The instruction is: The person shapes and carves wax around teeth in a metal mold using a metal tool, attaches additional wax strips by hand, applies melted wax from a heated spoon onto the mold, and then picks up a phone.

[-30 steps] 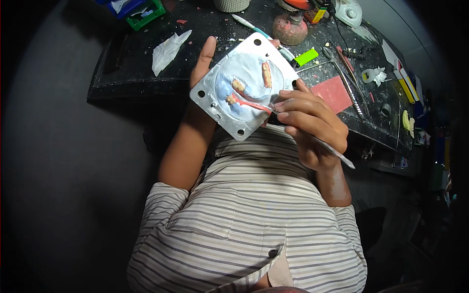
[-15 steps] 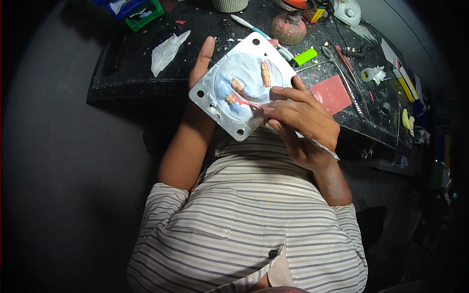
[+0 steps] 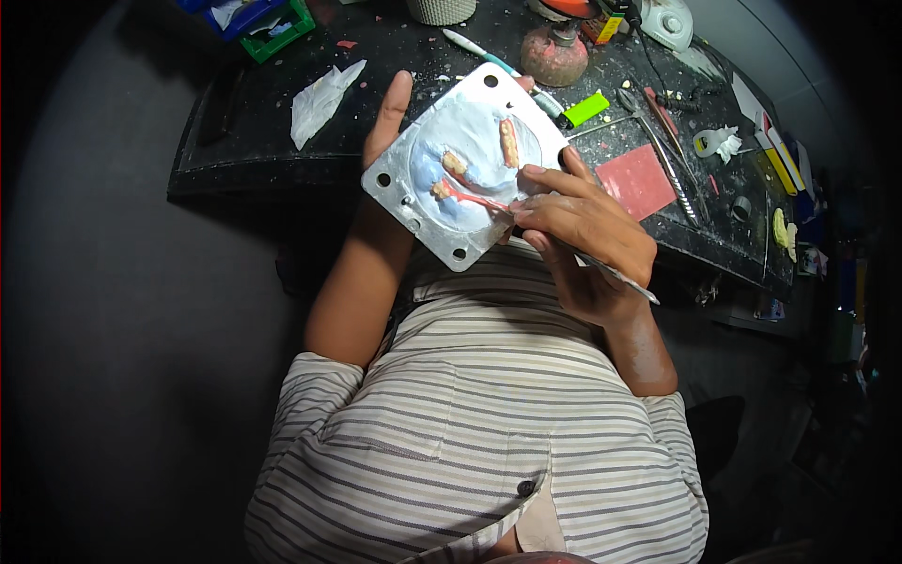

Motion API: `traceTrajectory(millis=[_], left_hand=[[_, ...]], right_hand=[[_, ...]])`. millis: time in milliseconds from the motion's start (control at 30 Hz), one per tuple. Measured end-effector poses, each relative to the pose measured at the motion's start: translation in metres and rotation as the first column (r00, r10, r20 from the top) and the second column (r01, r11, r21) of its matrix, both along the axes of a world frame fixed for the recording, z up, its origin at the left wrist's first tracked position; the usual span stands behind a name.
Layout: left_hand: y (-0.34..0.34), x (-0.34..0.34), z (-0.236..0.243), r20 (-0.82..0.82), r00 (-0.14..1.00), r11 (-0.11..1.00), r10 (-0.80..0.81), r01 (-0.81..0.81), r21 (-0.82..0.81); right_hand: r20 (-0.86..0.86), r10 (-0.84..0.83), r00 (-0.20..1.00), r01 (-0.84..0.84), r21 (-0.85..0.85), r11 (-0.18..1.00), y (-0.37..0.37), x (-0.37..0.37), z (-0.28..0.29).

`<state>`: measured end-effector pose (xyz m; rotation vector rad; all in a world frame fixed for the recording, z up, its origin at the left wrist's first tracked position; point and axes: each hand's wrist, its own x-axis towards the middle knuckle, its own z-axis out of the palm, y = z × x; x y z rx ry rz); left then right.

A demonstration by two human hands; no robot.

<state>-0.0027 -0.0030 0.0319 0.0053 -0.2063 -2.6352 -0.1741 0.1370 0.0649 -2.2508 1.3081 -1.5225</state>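
Note:
My left hand (image 3: 386, 127) holds a square metal dental flask half (image 3: 388, 194) from beneath, tilted, its thumb along the left edge. Pale blue-white plaster (image 3: 476, 127) fills the round middle. Set in the plaster are a row of artificial teeth in pink wax (image 3: 508, 144), a shorter toothed piece (image 3: 454, 166) and a pink strip (image 3: 474, 198) with teeth at its left end. My right hand (image 3: 601, 230) is closed around a slim metal carving tool (image 3: 622, 279), fingertips by the strip's right end. The fingers hide the tool's working tip.
On the black bench (image 3: 254, 150) lie torn white paper (image 3: 322, 101), a pink wax sheet (image 3: 637, 181), a green lighter (image 3: 587, 110), a white-and-teal knife (image 3: 489, 52) and metal hand tools (image 3: 672, 169). Behind stands a pink-dusted spirit burner (image 3: 554, 56); green and blue bins (image 3: 277, 33) are far left.
My right hand and the carving tool have shifted very slightly right and down. The flask half has hardly moved.

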Motion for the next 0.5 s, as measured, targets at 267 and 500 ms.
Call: traceTrajectory(millis=[267, 500], left_hand=[[0.0000, 0.0010, -0.0012, -0.150, 0.988, 0.998, -0.028, 0.035, 0.047], [-0.0042, 0.0025, -0.0047, -0.127, 0.990, 0.998, -0.067, 0.069, 0.009]], right_hand=[[0.032, 0.011, 0.999, -0.011, 0.001, 1.000, 0.0015, -0.0024, -0.0030], [0.087, 0.023, 0.996, -0.021, -0.027, 0.999, -0.0002, -0.0052, -0.0037]])
